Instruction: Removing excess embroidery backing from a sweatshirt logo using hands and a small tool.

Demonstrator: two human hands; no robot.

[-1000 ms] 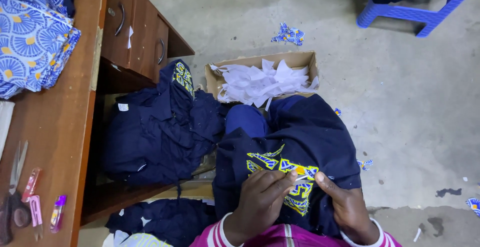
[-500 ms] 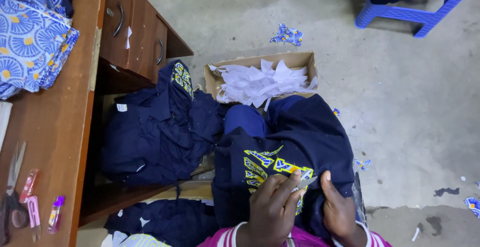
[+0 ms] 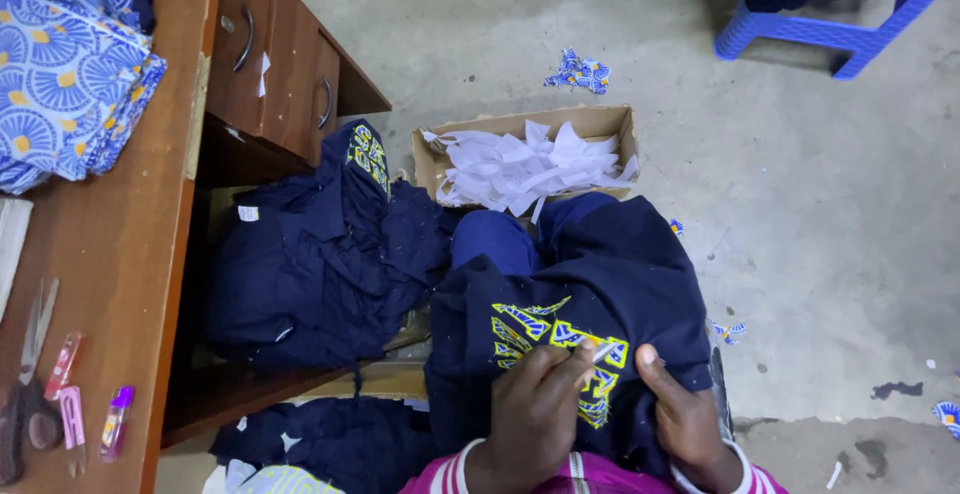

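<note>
My fingers on the left hand are curled in tight, pinching a thin white sliver that pokes out just above the knuckles, and they rest on the yellow-and-blue embroidered emblem of the dark navy fabric garment spread across my lap. My right hand lies flat beside it, fingers closed down onto the cloth with the thumb stretched up along the right edge of the emblem, pressing the garment rather than gripping anything separate. The garment sits in the lower middle of the head view, draped over my knees, and pink striped sleeve cuffs show at the bottom edge. Just beyond my knees on the grey concrete floor stands an open brown cardboard box filled with white paper-like scraps. To the left of my lap a heap of more dark navy garments rests under the brown wooden table, one showing the same yellow emblem. The table's drawers with curved metal handles face the floor. On the tabletop lie a folded blue patterned cloth with yellow dots, a pair of scissors and small pink and purple clips. A blue plastic stool stands at the far right, and small blue patterned fabric offcuts are scattered on the floor.
</note>
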